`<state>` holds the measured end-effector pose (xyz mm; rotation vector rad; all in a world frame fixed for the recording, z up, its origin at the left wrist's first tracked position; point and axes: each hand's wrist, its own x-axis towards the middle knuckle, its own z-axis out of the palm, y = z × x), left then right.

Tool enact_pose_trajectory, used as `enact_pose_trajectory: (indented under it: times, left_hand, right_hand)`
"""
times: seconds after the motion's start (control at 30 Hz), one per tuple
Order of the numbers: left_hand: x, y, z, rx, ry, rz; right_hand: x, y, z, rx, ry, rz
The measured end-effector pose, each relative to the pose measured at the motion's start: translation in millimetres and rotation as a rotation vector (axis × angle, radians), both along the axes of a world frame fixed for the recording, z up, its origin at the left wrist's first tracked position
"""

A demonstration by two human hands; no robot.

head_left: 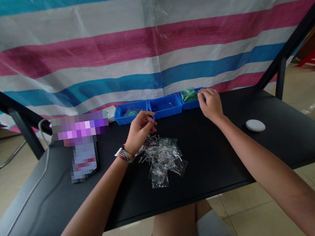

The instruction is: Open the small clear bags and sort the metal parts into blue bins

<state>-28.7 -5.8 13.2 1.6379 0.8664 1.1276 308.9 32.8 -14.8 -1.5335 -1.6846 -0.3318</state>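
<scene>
My left hand [142,130] hovers over the far end of a pile of small clear plastic bags [163,154], its fingers loosely bent and apart. Nothing shows between them. Thin metal pieces, perhaps screws or pins, are visible in the bags. My right hand [211,103] is at the right blue bin [189,104], beside some green plastic packets [188,94]. Its fingers curl together at the bin's right side; what they hold, if anything, is hidden. The middle blue bin [165,109] has a few thin metal pieces in it. Small greenish bags [131,112] lie in the left blue bin [120,120].
On the black table [210,157], a round white object [255,125] lies to the right. A blurred-out phone-like object [83,160] is at left, near a white cable [40,178]. A striped tarp [146,41] hangs behind, between black frame posts.
</scene>
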Motion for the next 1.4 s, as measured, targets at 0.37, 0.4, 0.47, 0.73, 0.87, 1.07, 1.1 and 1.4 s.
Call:
enact_pose_trajectory:
  times: [0.37,0.4,0.47,0.73,0.87,1.07,1.1,1.4]
  left_hand:
    - [-5,6,-4.9,-0.047,0.015,0.026]
    - [-5,6,-4.2,-0.042,0.014,0.036]
    - [-5,5,-2.5,-0.031,0.016,0.049]
    - [-5,5,-3.3,-0.038,0.032,0.031]
    - [-5,4,-2.9,-0.065,0.036,0.041]
    - [-2,0,1.5,-0.04,0.138,-0.02]
    - [-2,-1,1.9,-0.034,0.142,-0.038]
    - [0,0,-1.5,0.026,0.074,-0.057]
  right_hand:
    - [-125,-71,24.2,-0.201,-0.148,0.622]
    - [-134,-75,21.6,-0.245,-0.134,0.657]
    - [-144,-79,16.4,-0.317,-0.101,0.719]
    - [-138,-61,5.4,-0.532,0.594,0.871]
    - [-131,-50,6.8,-0.469,1.002,0.846]
    - [-132,-46,6.8,-0.473,1.377,0.856]
    - [-133,-47,6.5,-0.473,1.416,0.855]
    - [-136,-48,2.9,-0.437,1.479,0.827]
